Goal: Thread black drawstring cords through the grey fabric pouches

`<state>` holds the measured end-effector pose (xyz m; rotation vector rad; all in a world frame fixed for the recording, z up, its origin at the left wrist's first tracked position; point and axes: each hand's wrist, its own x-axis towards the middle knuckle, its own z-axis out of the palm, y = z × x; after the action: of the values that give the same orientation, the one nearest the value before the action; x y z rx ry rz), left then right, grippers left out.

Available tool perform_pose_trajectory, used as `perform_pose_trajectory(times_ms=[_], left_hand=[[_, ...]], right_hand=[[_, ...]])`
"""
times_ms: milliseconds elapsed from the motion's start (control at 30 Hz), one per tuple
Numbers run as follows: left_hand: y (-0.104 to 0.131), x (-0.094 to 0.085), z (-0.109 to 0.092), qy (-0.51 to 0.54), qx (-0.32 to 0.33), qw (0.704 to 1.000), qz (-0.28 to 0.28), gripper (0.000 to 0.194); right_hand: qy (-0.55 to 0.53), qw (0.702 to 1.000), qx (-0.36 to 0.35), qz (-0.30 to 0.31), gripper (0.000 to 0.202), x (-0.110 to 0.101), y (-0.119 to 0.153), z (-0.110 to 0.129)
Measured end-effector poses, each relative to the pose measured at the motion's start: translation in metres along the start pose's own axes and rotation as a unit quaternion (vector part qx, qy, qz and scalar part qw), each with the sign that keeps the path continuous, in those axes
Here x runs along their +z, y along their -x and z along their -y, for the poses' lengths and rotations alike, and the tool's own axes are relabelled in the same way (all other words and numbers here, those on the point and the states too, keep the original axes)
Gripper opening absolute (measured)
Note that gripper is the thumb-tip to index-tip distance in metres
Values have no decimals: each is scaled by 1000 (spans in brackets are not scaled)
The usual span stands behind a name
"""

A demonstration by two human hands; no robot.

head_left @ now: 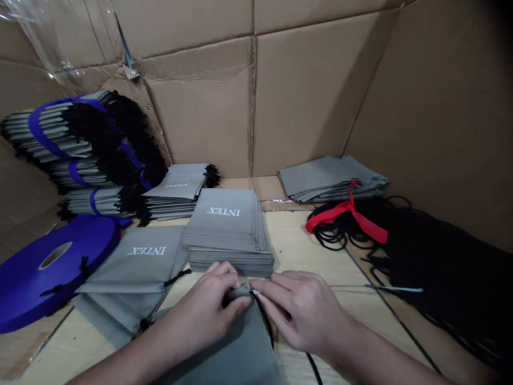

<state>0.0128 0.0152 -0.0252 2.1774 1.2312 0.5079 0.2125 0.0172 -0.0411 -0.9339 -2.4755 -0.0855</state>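
Left hand (211, 299) clamps a gray pouch (238, 353) as right hand (300, 305) pinches at its corner beside black cord (264, 318), lower center, where a slack grip (fabric looks limp) could lose it.

the left hand (218, 302) and right hand (300, 305) nearly meet, fingertips (242, 305) pinched, with both forearms (146, 342) angled inward.

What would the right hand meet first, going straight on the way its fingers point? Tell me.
The right hand would most likely meet the gray pouch first, at its top edge, then the left hand gripping it; depth there is hard to judge.
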Motion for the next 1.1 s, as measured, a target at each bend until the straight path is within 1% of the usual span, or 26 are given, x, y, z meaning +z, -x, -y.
perform_pose_trajectory(times_ms=[167, 233, 333, 400, 500, 600, 667, 800, 867, 900, 967, 1033, 1100], left_hand=[[1, -2, 2, -45, -4, 999, 2, 12], [0, -2, 4, -51, -3, 999, 0, 14], [0, -2, 3, -64, 1, 998, 7, 14], [1, 0, 2, -82, 7, 997, 8, 15], [1, 3, 0, -112, 16, 994, 6, 17], [1, 6, -1, -111, 29, 993, 1, 16], [0, 8, -2, -106, 49, 993, 0, 17], [-2, 8, -4, -136, 72, 988, 13, 18], [-2, 7, -4, -160, 71, 985, 8, 17], [-2, 6, -5, -170, 70, 983, 0, 17], [-2, 4, -5, -183, 71, 980, -20, 17], [-2, 0, -5, -186, 80, 978, -42, 16], [-1, -3, -4, -183, 92, 977, -56, 16]], right_hand=[[-92, 992, 66, 50, 21, 2, -1, 2], [-104, 990, 71, 55, 22, 3, -1, 1], [-107, 992, 41, 46, 23, 5, 0, -1], [-97, 995, 15, 25, 23, 8, 2, -2], [-59, 998, -20, -14, 26, 10, 3, -2], [-7, 997, -49, -52, 26, 10, 4, 1], [16, 996, -63, -63, 25, 8, 4, 4], [36, 994, -84, -61, 24, 5, 3, 8], [29, 996, -61, -51, 23, 1, 1, 9], [21, 998, -36, -40, 21, -2, 0, 8], [8, 999, 36, -19, 17, -11, -2, 6], [-4, 994, 107, 15, 22, -20, -3, 2], [-24, 988, 142, 57, 17, -26, -4, -1]])
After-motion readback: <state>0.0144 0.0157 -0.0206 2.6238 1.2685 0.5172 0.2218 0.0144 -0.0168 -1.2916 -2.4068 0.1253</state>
